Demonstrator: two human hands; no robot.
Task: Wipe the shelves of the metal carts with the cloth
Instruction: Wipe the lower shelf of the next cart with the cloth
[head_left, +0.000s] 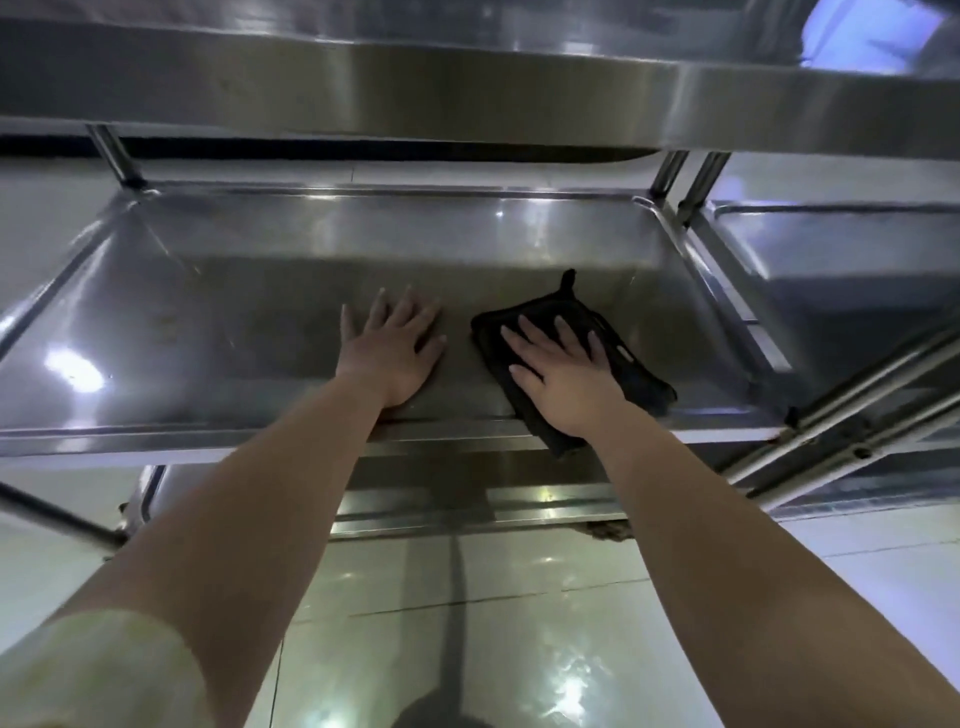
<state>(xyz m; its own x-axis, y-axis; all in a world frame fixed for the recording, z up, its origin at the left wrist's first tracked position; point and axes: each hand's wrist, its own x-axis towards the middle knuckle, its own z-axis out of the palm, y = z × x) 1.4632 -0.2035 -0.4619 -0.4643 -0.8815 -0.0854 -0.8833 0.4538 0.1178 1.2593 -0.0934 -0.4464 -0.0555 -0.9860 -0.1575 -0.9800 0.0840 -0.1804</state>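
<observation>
Black cloth (571, 358) lies folded near the front right of the cart's middle shelf (249, 291), one corner hanging over the front lip. Right hand (563, 374) presses it flat, fingers straight, gripping nothing. Left hand (395, 348) rests spread on bare steel. Cloth looks soft, light and limp; palm pressure should steer it better than pinching.

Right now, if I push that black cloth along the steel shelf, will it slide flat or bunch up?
Probably floppy: the cloth drapes over the shelf front edge. It should slide easily on the glossy steel, but may bunch unless pressed flat, as the right hand does.
</observation>
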